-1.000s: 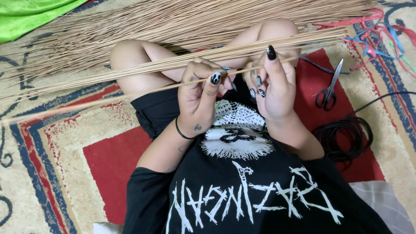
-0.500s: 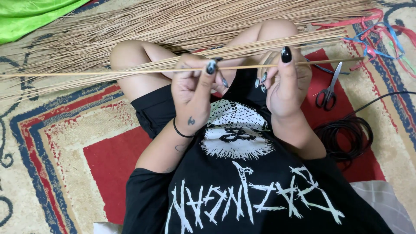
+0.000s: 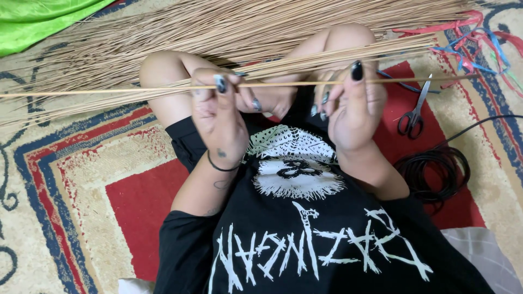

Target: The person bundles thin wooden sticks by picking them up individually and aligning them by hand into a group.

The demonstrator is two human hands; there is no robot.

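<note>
I hold one long thin tan stick [image 3: 109, 90] level in front of me, above my bare knees. My left hand [image 3: 218, 117] pinches it between thumb and fingers, left of centre. My right hand [image 3: 354, 103] pinches the same stick further right, thumb up with a black nail. A small bundle of similar sticks [image 3: 338, 54] lies across my knees just behind the held one. A large pile of the same sticks [image 3: 218, 27] spreads over the carpet beyond.
Black-handled scissors [image 3: 413, 111] lie on the red part of the carpet [image 3: 141, 201] at right. A coil of black cable [image 3: 436, 171] sits below them. Red and blue ribbon strips [image 3: 474, 38] lie at top right, green cloth [image 3: 38, 22] at top left.
The stick swung from slanting down-left to level. My left hand slid left along it, away from my right hand, which stayed nearly in place.
</note>
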